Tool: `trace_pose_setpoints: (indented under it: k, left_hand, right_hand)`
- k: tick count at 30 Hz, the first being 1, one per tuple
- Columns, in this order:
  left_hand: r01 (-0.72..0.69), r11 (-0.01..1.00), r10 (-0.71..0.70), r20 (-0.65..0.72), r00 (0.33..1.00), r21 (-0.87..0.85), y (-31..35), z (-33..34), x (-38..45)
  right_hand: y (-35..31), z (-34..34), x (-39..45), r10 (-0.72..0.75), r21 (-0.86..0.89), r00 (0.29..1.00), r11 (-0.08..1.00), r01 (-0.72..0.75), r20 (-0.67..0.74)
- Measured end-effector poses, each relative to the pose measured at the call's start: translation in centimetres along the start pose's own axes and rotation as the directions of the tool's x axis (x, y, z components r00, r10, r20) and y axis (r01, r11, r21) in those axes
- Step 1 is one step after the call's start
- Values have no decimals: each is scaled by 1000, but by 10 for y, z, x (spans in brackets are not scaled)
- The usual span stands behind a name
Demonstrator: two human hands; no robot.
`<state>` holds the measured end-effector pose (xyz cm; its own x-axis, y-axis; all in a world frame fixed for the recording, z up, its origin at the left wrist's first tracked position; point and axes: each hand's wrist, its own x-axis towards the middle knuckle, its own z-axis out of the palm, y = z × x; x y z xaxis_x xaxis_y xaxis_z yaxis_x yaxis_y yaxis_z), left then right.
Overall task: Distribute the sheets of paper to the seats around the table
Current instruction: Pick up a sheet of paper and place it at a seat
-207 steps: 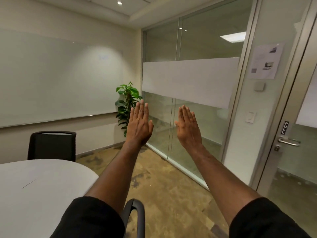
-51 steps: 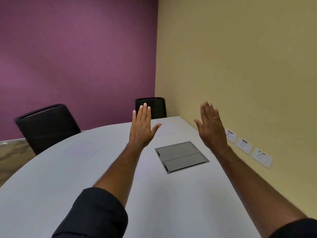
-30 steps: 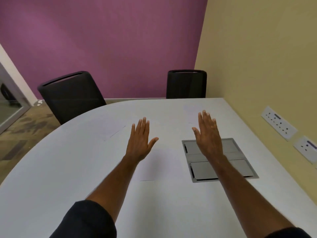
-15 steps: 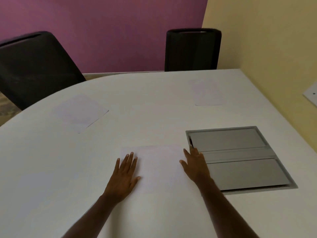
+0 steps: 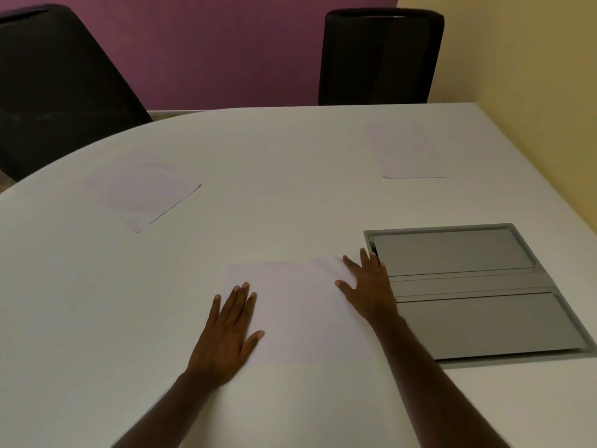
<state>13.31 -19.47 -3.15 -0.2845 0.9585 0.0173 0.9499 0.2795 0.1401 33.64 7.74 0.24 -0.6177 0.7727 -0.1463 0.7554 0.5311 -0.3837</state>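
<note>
A white sheet of paper [image 5: 300, 312] lies flat on the white table [image 5: 258, 195] right in front of me. My left hand [image 5: 229, 331] rests flat on its left edge, fingers spread. My right hand [image 5: 368, 286] lies flat on its right edge, fingers apart. A second sheet [image 5: 145, 192] lies at the far left, before a black chair [image 5: 55, 79]. A third sheet [image 5: 408, 150] lies at the far right, before another black chair [image 5: 379, 56].
A grey metal cable hatch [image 5: 478, 289] is set flush into the table just right of my right hand. A purple wall stands behind the chairs and a yellow wall runs along the table's right side.
Both hands came down from the air and landed flat on the edges of the near sheet. My view tilted down toward the table; since half a second ago the hands barely moved.
</note>
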Motion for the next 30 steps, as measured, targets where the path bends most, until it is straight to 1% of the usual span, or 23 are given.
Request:
trace_pose_setpoints:
  k: [2,4,5,7,8,9,10,11,12,13,15,16,18,19,21,22,24,25,26,28,30]
  left_hand:
    - [3,1000,-3,16,1000,-16,0,0,-1]
    - [-32,998,31,-26,999,-53,1,-6,-1]
    - [-70,995,65,-75,995,-70,3,-12,1]
    - [-127,983,93,-230,969,-135,5,-35,13]
    - [-121,969,52,-299,953,-217,7,-53,26]
    - [-103,938,-7,-315,949,-331,10,-74,39]
    - [-83,890,-45,-269,962,-448,15,-97,52]
    - [-60,836,-46,-179,983,-546,22,-120,64]
    - [-46,787,-10,-87,996,-615,30,-142,73]
    - [-48,761,49,-17,999,-647,41,-160,79]
    - [-64,729,129,45,991,-682,66,-188,83]
    - [-61,695,145,57,988,-716,79,-199,80]
    - [-48,607,134,43,990,-793,104,-216,68]
    - [-49,565,119,23,993,-824,117,-224,60]
    - [-33,487,48,-11,999,-873,140,-235,41]
    - [-16,434,-6,-20,1000,-901,151,-238,30]
    - [16,324,-120,-24,992,-946,173,-237,8]
    - [28,282,-174,-22,985,-959,185,-235,-3]
    - [38,245,-221,-18,975,-969,200,-232,-16]
    - [54,170,-302,0,953,-984,233,-225,-40]
    - [82,88,-349,46,936,-993,269,-215,-62]
  right_hand:
    - [-3,-3,-2,-1,73,1000,997,1,1]
    - [-11,-11,-7,-2,206,1000,979,6,-21]
    - [-15,-17,-11,9,314,1000,949,1,-29]
    - [-29,-36,-26,9,517,999,856,-26,34]
    - [-36,-49,-35,-16,580,997,814,-27,70]
    - [-42,-63,-45,-45,620,994,784,-24,96]
    - [-47,-78,-56,-77,649,991,761,-14,113]
    - [-51,-93,-67,-106,672,987,741,-3,121]
    - [-55,-109,-79,-133,692,984,721,11,122]
    - [-58,-126,-92,-148,708,982,706,21,118]
    - [-57,-160,-117,-163,726,979,688,25,121]
    - [-53,-177,-131,-169,727,976,686,19,134]
    - [-36,-212,-161,-162,735,970,678,-26,184]
    - [-22,-226,-179,-148,739,968,672,-53,205]
    - [12,-242,-216,-75,771,979,629,-101,190]
    - [28,-241,-235,-22,812,984,568,-132,175]
    - [55,-225,-272,72,907,981,372,-195,182]
    - [63,-215,-290,106,931,975,294,-218,195]
    - [66,-205,-307,132,938,970,259,-232,203]
    - [66,-194,-339,182,930,965,283,-236,190]
    - [73,-195,-367,278,920,948,311,-239,153]
